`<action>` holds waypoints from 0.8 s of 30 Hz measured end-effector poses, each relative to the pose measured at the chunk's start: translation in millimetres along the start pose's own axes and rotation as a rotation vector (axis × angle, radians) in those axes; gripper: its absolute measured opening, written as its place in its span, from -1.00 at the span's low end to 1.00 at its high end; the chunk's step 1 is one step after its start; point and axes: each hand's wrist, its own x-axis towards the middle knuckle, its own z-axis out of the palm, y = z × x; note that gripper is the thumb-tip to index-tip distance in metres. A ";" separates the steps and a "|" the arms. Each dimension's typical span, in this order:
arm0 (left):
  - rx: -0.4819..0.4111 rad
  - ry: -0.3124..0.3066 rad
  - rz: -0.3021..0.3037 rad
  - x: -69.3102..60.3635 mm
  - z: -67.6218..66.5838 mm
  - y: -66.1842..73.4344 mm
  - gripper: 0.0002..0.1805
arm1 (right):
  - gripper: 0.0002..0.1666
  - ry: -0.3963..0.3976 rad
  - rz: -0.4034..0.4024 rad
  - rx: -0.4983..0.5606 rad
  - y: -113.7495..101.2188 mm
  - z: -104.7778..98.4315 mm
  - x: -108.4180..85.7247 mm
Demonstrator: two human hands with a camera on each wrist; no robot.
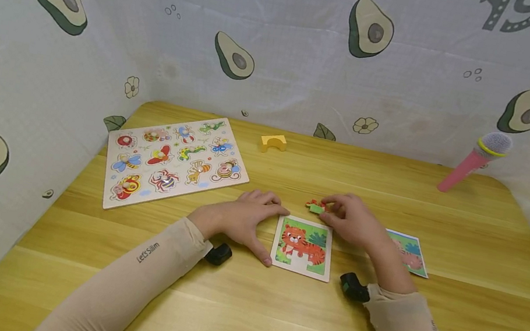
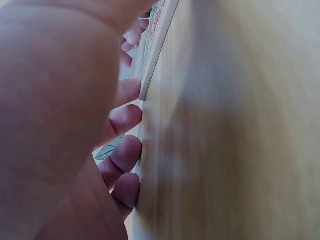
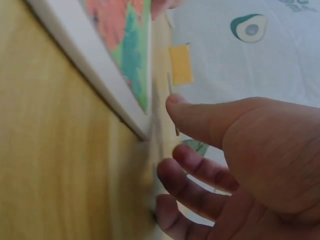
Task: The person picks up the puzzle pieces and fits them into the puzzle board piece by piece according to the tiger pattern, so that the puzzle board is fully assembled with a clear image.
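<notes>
A square wooden jigsaw board (image 1: 327, 259) with a tiger picture lies flat on the table, with a bare gap low in the picture. Along its left side, my left hand (image 1: 251, 219) touches the corners, thumb at the lower one and index finger at the upper one. Just beyond the board's top right corner, my right hand (image 1: 353, 221) pinches a small green and red puzzle piece (image 1: 316, 209) between thumb and fingers. Edge-on in the right wrist view, the thin piece (image 3: 176, 131) shows at the thumb tip.
A peg puzzle board (image 1: 174, 164) with insect pictures lies at the back left. Behind stands a yellow arch block (image 1: 274, 142). A picture card (image 1: 417, 263) lies partly under my right forearm, and a pink toy microphone (image 1: 466, 168) is at the back right.
</notes>
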 end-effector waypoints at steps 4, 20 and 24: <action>0.001 -0.002 -0.002 0.4 0.5 -0.7 0.22 | -0.59 -0.040 -0.001 0.057 0.2 -7.4 -2.2; -0.010 0.008 0.003 0.1 0.8 -1.0 0.21 | -0.69 -0.327 -0.126 0.191 -10.0 -16.5 -12.6; -0.001 0.007 0.003 -0.2 0.2 -0.4 0.21 | -0.71 -0.403 -0.192 0.196 -15.8 -10.4 -12.0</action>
